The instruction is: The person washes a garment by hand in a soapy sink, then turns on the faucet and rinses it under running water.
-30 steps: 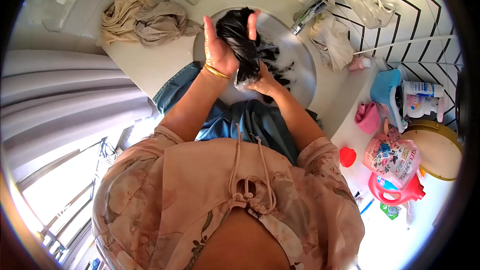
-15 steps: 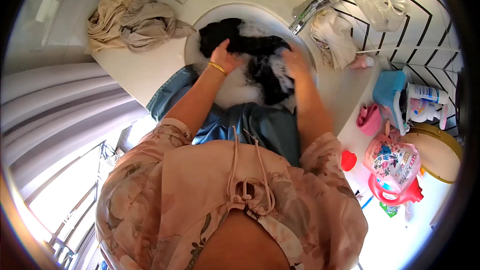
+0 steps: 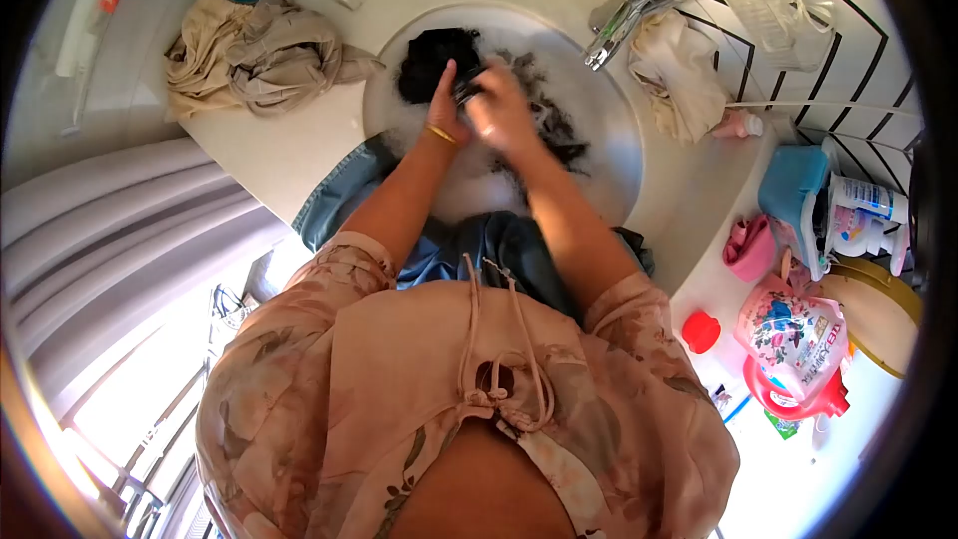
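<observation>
A black garment (image 3: pixel 436 58) lies partly bunched in the round sink (image 3: pixel 631 140), which holds foamy water. Part of the dark cloth is lifted between my two hands. My left hand (image 3: pixel 449 110), with a gold bangle at the wrist, is closed around it from the left. Pressed close beside it, my right hand (image 3: pixel 504 112) grips the same cloth, its fingers slightly smeared by motion. Other dark patches of fabric (image 3: pixel 554 125) show through the suds on the right. A blue garment (image 3: pixel 344 190) hangs over the sink's near edge, against my body.
Beige cloths (image 3: pixel 264 50) lie on the counter at left, and a cream cloth (image 3: pixel 679 75) beside the faucet (image 3: pixel 629 20). At right stand a blue container (image 3: pixel 793 185), a pink detergent pouch (image 3: pixel 793 329) and a red cap (image 3: pixel 701 331).
My right hand has moved left to meet my left hand. The black garment, spread across the sink before, is now gathered toward the left, partly between my hands.
</observation>
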### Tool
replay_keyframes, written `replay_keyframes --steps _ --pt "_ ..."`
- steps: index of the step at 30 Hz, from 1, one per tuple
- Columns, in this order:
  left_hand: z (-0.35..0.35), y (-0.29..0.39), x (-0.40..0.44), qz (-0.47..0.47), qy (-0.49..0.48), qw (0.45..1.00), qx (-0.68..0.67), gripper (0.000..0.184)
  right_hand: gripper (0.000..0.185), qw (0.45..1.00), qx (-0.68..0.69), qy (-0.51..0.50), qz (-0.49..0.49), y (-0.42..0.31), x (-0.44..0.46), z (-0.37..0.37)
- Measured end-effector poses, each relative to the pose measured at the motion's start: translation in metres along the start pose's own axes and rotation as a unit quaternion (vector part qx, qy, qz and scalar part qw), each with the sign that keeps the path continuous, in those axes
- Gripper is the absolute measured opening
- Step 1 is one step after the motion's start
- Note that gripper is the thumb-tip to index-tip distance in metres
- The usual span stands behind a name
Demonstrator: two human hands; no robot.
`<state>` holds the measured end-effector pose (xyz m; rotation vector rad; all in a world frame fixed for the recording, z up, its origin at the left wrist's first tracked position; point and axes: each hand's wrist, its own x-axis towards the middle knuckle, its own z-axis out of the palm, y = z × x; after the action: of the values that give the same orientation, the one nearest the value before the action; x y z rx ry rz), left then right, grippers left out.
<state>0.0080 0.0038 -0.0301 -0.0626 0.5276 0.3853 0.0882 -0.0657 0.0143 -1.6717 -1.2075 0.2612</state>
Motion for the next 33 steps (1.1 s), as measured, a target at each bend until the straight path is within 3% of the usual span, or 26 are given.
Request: replay_keyframes --steps 1,3,5,7,8,9,10,11,13,15,16,17,19,21,23,25,27,28,29,30,32,33 --pt "-0.008 -0.002 0.001 0.008 0.016 1.0 0.011 0.037 0.023 0.993 -0.012 0.07 -0.095 -0.018 -0.013 0.017" --pt "-0.019 -0.006 0.004 0.023 0.043 0.998 0.039 0.037 0.03 0.986 -0.143 -0.077 0.025 -0.092 -0.018 -0.005" --pt "-0.027 -0.01 0.003 0.039 0.071 0.994 0.069 0.037 0.037 0.989 -0.142 -0.018 -0.033 -0.048 -0.014 0.014" --pt "-0.031 -0.011 -0.002 0.059 0.101 0.988 0.098 0.038 0.036 0.974 -0.18 -0.012 0.133 -0.017 0.01 0.012" --pt "0.014 -0.015 -0.026 0.033 0.079 0.993 0.077 0.032 0.036 0.963 -0.146 -0.031 0.226 0.0 0.02 0.007" --pt "0.014 -0.012 -0.025 0.028 0.075 0.991 0.104 0.032 0.036 0.942 -0.111 -0.049 0.314 0.02 0.03 -0.004" --pt "0.015 -0.007 -0.022 0.026 0.069 0.989 0.129 0.033 0.037 0.9 0.184 -0.038 0.393 0.063 0.022 -0.008" --pt "0.016 -0.003 -0.019 0.026 0.065 0.986 0.151 0.035 0.038 0.773 0.461 -0.028 0.436 0.099 0.011 -0.008" --pt "-0.005 0.004 -0.008 0.131 0.073 0.936 0.319 0.042 0.042 0.821 0.349 0.088 0.442 0.109 0.003 -0.009" --pt "-0.022 0.001 -0.002 0.153 0.14 0.866 0.456 0.047 0.046 0.845 0.23 0.206 0.436 0.109 -0.012 -0.012" --pt "-0.025 0.001 0.002 0.126 0.199 0.828 0.509 0.049 0.049 0.926 -0.006 0.113 0.359 0.083 -0.017 -0.01" --pt "-0.024 0.0 0.003 0.106 0.243 0.813 0.519 0.049 0.049 0.95 -0.245 0.036 0.19 0.073 -0.034 -0.003" --pt "-0.02 -0.003 0.004 0.07 0.313 0.811 0.489 0.05 0.049 0.951 -0.145 -0.189 0.2 0.073 -0.041 -0.017" --pt "-0.013 -0.004 0.004 0.043 0.362 0.834 0.415 0.05 0.041 0.956 -0.047 -0.127 0.261 0.072 -0.031 -0.013" --pt "-0.019 -0.003 0.007 0.034 0.246 0.942 0.227 0.052 0.034 0.945 0.046 -0.061 0.318 0.074 -0.012 -0.008" --pt "-0.019 0.0 0.007 0.019 0.126 0.986 0.106 0.053 0.028 0.919 0.135 0.004 0.371 0.069 -0.001 -0.003" --pt "-0.005 0.006 0.0 0.011 0.013 0.998 0.061 0.052 0.029 0.997 0.005 0.031 0.076 -0.012 -0.013 -0.005" --pt "-0.026 0.013 0.003 -0.118 -0.263 0.958 -0.011 0.049 0.029 0.999 -0.006 -0.013 0.046 -0.052 -0.016 -0.009" --pt "0.006 -0.024 -0.015 0.103 -0.228 0.968 -0.022 0.047 0.03 0.998 -0.017 -0.056 0.017 -0.077 -0.018 -0.011" --pt "0.04 -0.061 -0.034 0.317 -0.157 0.935 -0.015 0.044 0.034 0.989 -0.104 -0.107 0.012 -0.082 -0.019 -0.008" --pt "0.042 -0.065 -0.032 0.286 -0.152 0.94 -0.105 0.037 0.037 0.986 -0.165 -0.01 0.025 -0.023 -0.015 0.015" --pt "0.039 -0.032 -0.04 0.163 -0.018 0.986 0.022 0.031 0.039 0.98 -0.193 0.04 0.032 0.005 -0.005 0.021"
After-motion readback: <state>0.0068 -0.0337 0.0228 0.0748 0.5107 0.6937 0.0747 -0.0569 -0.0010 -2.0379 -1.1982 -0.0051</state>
